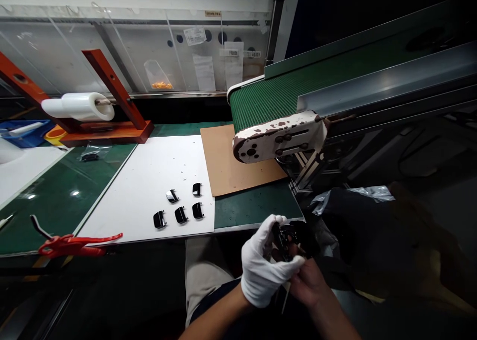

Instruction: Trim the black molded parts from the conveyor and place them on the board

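Note:
My left hand [263, 265], in a white glove, grips a glossy black plastic part [288, 235] above my lap, just off the bench's front edge. Thumb and fingers close around its left side. Bare and partly behind the glove, my right hand [309, 283] has its fingers curled against the same part from below. A thin pale strip [285, 298] shows beneath the hands; what it is I cannot tell. On the white sheet [149, 166] to the left lie several small black plastic covers [181, 214] with little prongs.
A green conveyor belt [268, 101] ends above a cardboard sheet [227, 163]. Left of it stands a red-orange stand [108, 136] with a clear film roll [87, 106]. A red air blow gun [72, 245] hangs at the front left edge. Dark bags [357, 230] sit at right.

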The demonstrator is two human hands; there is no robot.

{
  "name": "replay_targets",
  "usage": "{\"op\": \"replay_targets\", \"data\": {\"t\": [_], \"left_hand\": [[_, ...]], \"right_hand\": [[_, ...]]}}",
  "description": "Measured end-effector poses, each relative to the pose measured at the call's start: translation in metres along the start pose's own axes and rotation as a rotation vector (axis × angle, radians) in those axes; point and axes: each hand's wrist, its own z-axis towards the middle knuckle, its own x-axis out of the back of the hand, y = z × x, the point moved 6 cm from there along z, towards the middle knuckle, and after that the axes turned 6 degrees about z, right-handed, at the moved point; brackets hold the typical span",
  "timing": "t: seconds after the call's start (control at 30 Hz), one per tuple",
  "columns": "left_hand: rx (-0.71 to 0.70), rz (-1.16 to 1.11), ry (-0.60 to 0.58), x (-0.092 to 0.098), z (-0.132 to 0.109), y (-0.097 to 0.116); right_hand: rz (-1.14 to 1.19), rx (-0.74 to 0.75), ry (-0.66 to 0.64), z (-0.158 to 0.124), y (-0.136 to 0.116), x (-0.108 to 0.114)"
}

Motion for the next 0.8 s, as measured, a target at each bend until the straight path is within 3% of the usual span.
{"op": "replay_targets", "data": {"t": [0.1,0.2,0.37,0.47,0.57,0.7,0.8], "left_hand": [[-0.013,0.256,-0.098,0.005,0.006,0.004],[0.051,0.518,-0.369,0.002,0.011,0.006],[0.145,0.607,-0.712,0.001,0.002,0.004],[0.206,0.705,-0.888,0.005,-0.003,-0.009],[0.242,0.88,-0.775,0.026,0.027,-0.027],[0.279,1.123,-0.503,0.061,0.101,-0.059],[0.304,1.226,-0.453,0.077,0.144,-0.084]], "right_hand": [[-0.03,0.084,0.015,0.0,-0.012,0.007],[-0.1,0.165,0.007,-0.002,-0.027,0.01],[-0.438,0.156,-0.079,-0.01,-0.029,0.007],[-0.57,0.186,-0.091,-0.015,-0.027,0.013],[-0.368,0.189,-0.015,-0.017,-0.028,0.028],[-0.237,0.206,0.138,-0.013,-0.032,0.043],[-0.135,0.175,0.202,-0.009,-0.032,0.044]]}}
